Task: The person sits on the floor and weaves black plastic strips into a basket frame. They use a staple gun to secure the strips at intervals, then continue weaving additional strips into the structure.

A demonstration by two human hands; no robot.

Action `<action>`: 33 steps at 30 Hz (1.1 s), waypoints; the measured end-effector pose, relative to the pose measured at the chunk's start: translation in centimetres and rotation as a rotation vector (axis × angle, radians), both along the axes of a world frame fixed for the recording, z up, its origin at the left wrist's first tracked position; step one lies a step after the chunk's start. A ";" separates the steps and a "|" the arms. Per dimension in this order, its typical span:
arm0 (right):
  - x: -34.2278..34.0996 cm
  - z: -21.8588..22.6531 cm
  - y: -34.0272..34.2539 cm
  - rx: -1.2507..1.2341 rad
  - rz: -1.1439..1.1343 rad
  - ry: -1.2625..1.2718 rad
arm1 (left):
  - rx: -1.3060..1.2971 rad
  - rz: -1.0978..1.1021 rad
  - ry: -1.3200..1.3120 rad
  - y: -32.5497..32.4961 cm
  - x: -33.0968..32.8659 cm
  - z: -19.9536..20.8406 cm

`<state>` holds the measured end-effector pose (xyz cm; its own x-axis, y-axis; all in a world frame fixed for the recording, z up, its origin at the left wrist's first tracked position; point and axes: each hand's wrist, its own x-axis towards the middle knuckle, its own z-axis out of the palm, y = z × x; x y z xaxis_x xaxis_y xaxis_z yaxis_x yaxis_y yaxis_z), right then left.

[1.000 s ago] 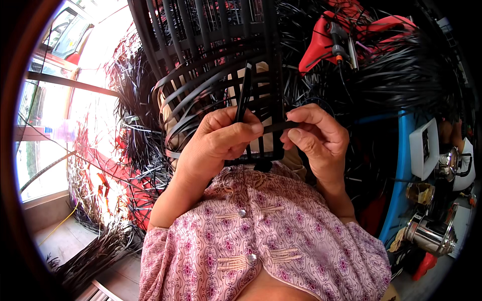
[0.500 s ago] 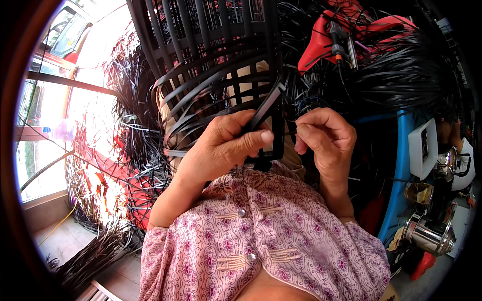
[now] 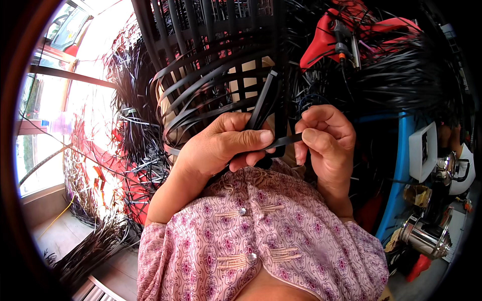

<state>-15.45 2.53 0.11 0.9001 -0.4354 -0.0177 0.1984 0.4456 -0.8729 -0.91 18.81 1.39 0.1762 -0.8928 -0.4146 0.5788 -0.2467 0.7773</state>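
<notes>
In my left hand (image 3: 216,145) a narrow, flat dark bar (image 3: 263,98) sticks up between thumb and index finger; it may be a folded strip. A black flat strip (image 3: 288,140) runs from under my left thumb to my right hand (image 3: 329,138), whose thumb and index finger pinch its end. Just beyond both hands stands a partly woven black basket (image 3: 145,37) of plastic strips, with upright slats and several loose curved strips (image 3: 188,93) bending out on its left. Where the held strip ends inside my left fist is hidden.
A thick bundle of black strips (image 3: 401,83) lies at the right, near a red plastic piece (image 3: 321,42) and a corded tool (image 3: 344,42). Further right are a blue rim (image 3: 402,160), a white tray (image 3: 423,150) and a shiny metal pot (image 3: 427,236). More strips (image 3: 133,100) heap up at left.
A black strip now shows stretched between my hands, with my right fingers on its end. The bar in my left hand has tilted more upright, its tip moving left.
</notes>
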 end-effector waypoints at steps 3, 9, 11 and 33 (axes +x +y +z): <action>0.0 -0.2 -0.2 -0.034 0.007 -0.020 | -0.032 -0.010 0.096 0.1 0.3 -0.5; -0.5 -0.4 -0.1 -0.307 -0.050 -0.104 | -0.055 0.002 0.133 -0.2 0.1 -1.1; -0.5 -0.7 -0.6 -0.394 -0.044 -0.168 | -0.072 -0.040 0.097 -0.1 0.2 -1.1; 2.7 -8.3 0.7 -0.103 0.143 0.082 | 0.023 0.362 -0.785 0.0 -0.1 -2.8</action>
<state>-12.71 3.19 -8.16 0.9502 -0.3066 -0.0554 0.0660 0.3718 -0.9260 -0.96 18.86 -1.37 0.6909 -0.7195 -0.0710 -0.0778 -0.1717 0.9821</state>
